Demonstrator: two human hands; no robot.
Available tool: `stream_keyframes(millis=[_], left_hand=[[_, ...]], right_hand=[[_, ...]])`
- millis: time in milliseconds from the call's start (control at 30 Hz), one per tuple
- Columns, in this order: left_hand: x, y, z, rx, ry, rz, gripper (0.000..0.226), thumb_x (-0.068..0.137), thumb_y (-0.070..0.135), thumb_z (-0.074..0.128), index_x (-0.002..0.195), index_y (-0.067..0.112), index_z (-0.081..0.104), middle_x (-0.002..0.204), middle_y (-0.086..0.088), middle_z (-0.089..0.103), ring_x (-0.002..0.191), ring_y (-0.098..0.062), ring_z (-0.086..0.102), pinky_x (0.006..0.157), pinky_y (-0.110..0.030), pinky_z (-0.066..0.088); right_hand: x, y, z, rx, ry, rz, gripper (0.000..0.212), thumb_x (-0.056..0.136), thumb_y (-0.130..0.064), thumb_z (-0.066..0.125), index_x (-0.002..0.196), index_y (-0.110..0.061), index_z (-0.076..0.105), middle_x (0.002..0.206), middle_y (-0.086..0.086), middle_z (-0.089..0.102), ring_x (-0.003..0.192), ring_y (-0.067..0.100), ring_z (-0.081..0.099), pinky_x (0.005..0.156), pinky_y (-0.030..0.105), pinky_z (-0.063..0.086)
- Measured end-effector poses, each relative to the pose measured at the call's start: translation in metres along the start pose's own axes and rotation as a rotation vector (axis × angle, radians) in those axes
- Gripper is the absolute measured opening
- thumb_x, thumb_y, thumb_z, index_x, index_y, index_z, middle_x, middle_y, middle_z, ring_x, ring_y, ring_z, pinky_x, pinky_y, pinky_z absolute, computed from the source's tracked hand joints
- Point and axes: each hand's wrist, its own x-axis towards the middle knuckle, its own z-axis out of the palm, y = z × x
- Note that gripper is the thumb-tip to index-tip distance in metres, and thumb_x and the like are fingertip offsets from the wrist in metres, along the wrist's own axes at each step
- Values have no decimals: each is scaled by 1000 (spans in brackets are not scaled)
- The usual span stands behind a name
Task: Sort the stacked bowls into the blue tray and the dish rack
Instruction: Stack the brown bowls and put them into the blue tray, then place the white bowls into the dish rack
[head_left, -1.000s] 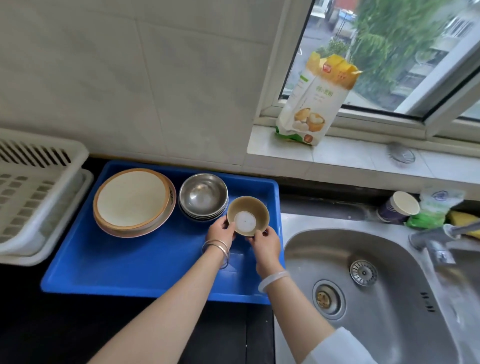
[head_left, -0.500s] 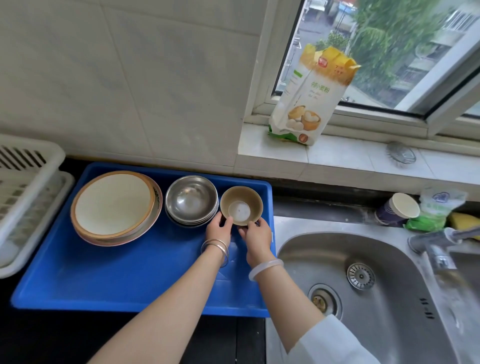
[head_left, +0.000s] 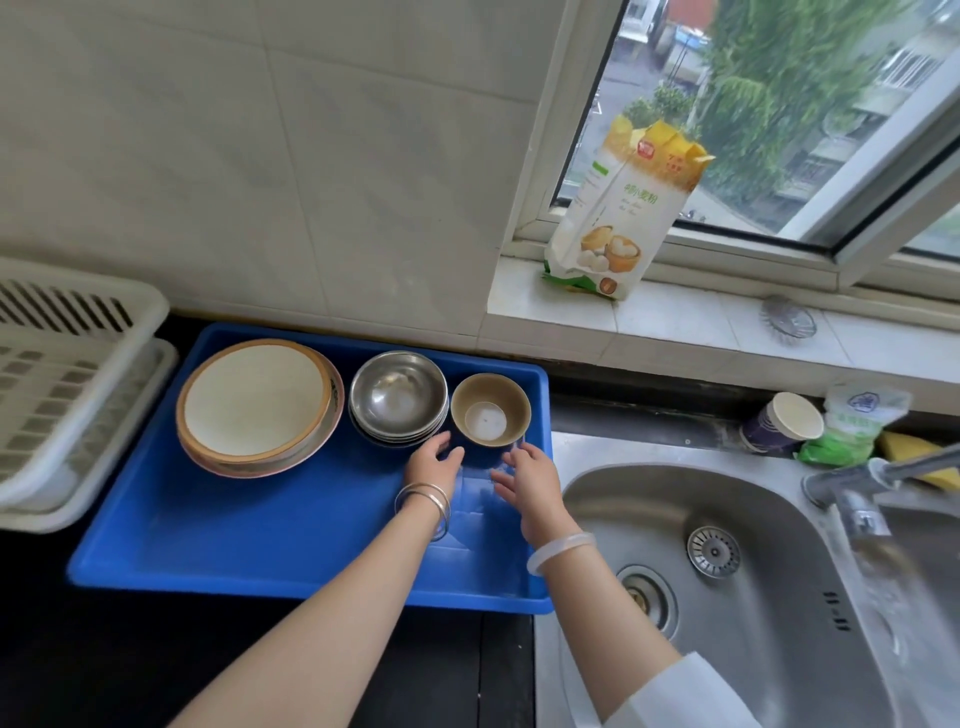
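A small tan bowl (head_left: 490, 409) with a white inside bottom stands in the far right corner of the blue tray (head_left: 249, 540). Left of it sits a stack of steel bowls (head_left: 398, 397), and further left a stack of wide tan and pink plates (head_left: 257, 407). My left hand (head_left: 432, 464) and my right hand (head_left: 529, 478) hover just in front of the small bowl, apart from it, fingers relaxed and holding nothing. The white dish rack (head_left: 62, 384) stands at the left edge.
A steel sink (head_left: 737, 582) lies to the right, with water running from the tap (head_left: 852, 488). A flour bag (head_left: 623, 208) stands on the window sill. A paper cup (head_left: 784, 423), a green packet (head_left: 852, 426) and a yellow sponge sit behind the sink.
Both hands set the small tan bowl down in the tray's far right corner, let go of it and drew back toward me.
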Motion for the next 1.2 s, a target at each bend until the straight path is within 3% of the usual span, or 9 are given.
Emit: stream_keyframes(millis=[67,200,333,467,600,733,867,1067,1200], left_hand=[[-12,-1,-14,119,-7,30,41,90,15,53,130,9,50,135,-8,54,119,-29,54,101,-41,44],[-40,-5,-56,285,45,129,39,91,17,51,130,12,51,134,-5,55,117,-23,55,96,-27,40],[-76,-16,-112,338,121,197,38,92,16,49,130,11,51,133,-7,54,114,-24,58,92,-29,44],[-112,-39,-171,330,279,184,36,92,17,51,128,11,52,132,-8,55,117,-24,56,95,-33,43],[-146,-70,-229,312,496,156,35,89,13,54,124,9,56,127,-11,58,117,-26,55,98,-35,41],[-174,-102,-284,264,782,137,36,84,2,58,120,5,58,124,-15,60,116,-29,55,99,-36,40],[-193,-134,-334,232,1005,86,41,81,-4,59,121,2,57,128,-18,54,123,-32,49,106,-40,38],[-209,-180,-382,197,1162,-131,48,78,-4,59,124,10,56,145,-17,36,134,-36,34,111,-47,28],[-211,-194,-398,-83,1197,-145,64,79,-5,59,138,11,38,148,-16,33,137,-30,29,112,-41,28]], right_hand=[[-15,2,-2,-83,-31,-25,30,100,-18,37,127,-13,48,107,7,58,90,25,63,90,39,52],[-48,12,8,-251,-153,-97,22,97,-18,41,108,-12,59,102,9,64,78,18,62,69,26,48],[-81,28,37,-388,-251,-205,23,97,-16,39,103,-12,61,92,7,65,70,14,60,61,21,45],[-112,54,83,-555,-370,-288,23,97,-17,38,96,-18,61,85,2,66,66,11,61,62,22,47],[-140,82,141,-697,-500,-361,23,94,-20,40,96,-22,62,84,-2,68,66,11,63,73,30,51],[-169,107,208,-783,-654,-373,21,96,-24,42,98,-21,62,85,-3,66,65,10,59,64,22,48],[-186,124,266,-864,-749,-324,25,97,-26,42,116,-20,58,92,-6,62,72,5,58,54,13,41],[-192,142,338,-940,-737,-298,40,95,-28,47,134,-18,47,122,7,61,79,14,61,66,24,50],[-197,151,369,-938,-725,-274,37,94,-30,45,127,-15,50,109,9,65,74,17,63,67,30,53]])
